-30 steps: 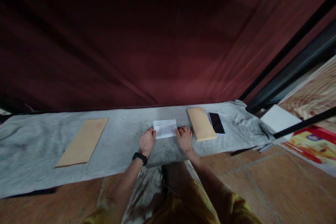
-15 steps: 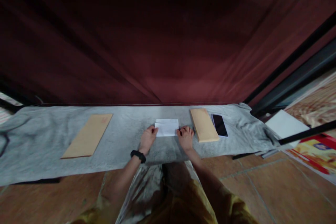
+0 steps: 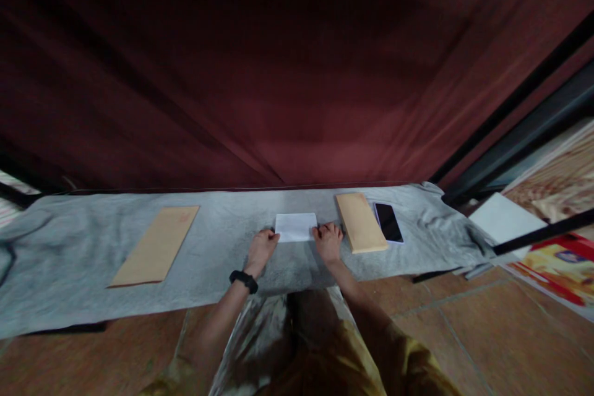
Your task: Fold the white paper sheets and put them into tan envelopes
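A white sheet of paper [image 3: 296, 227], folded over, lies on the grey cloth in front of me. My left hand [image 3: 263, 247] pinches its lower left corner between thumb and fingers; a dark band circles that wrist. At the lower right corner, my right hand [image 3: 328, 241] grips the paper with bent fingers. Just right of this hand lies a thick stack of brown envelopes [image 3: 362, 223]. Farther left, a single brown envelope [image 3: 155, 247] rests flat on the cloth.
A phone [image 3: 388, 223] with a dark screen lies beside the envelope stack. The grey cloth [image 3: 223, 223] covers the long narrow surface, with a dark red curtain [image 3: 297, 105] behind it. A white board [image 3: 505, 219] and a red-and-yellow printed box [image 3: 561, 266] are at the right.
The paper's upper flap, seen as a separate strip before, now lines up with the rest as one rectangle. Both hands stay at the paper's lower corners.
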